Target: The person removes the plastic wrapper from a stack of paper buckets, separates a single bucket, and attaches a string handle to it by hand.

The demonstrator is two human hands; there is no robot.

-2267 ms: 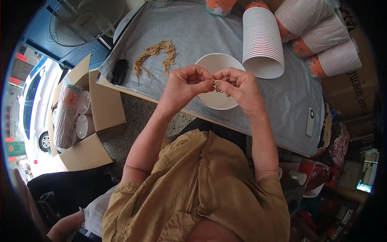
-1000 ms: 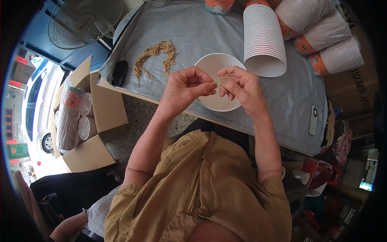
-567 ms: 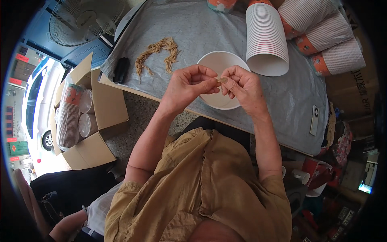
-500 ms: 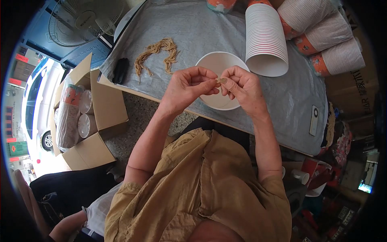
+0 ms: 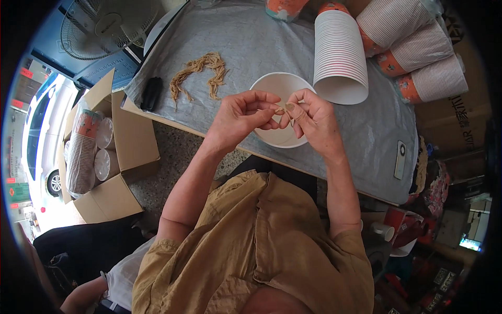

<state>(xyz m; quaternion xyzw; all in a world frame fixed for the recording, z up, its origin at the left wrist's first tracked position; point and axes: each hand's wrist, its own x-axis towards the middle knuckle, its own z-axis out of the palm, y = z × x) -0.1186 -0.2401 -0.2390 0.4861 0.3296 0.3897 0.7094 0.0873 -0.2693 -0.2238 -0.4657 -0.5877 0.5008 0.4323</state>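
Observation:
My left hand (image 5: pixel 238 116) and my right hand (image 5: pixel 317 121) meet over a large white paper tub (image 5: pixel 269 83). Pinched between the fingertips of both is a small tan strand (image 5: pixel 280 111), mostly covered by the fingers. The tub stands upright near the front edge of the grey-covered table (image 5: pixel 251 47). Farther left lies a loose bundle of tan strands (image 5: pixel 196 70) in a bent arch. A long stack of nested white tubs (image 5: pixel 341 55) lies on its side just right of the upright tub.
Plastic-wrapped tub stacks (image 5: pixel 434 81) lie at the back right. A slim silver device (image 5: pixel 399 159) rests near the right edge, a black object (image 5: pixel 152 94) at the left. An open carton (image 5: pixel 130 136) with wrapped tubs stands left, below a fan (image 5: pixel 107 26). Another person's arm (image 5: pixel 86 293) shows lower left.
My fingers have shifted slightly around the strand, and a loop of it now shows below the fingertips. The whole view has moved a little; the table things lie as before.

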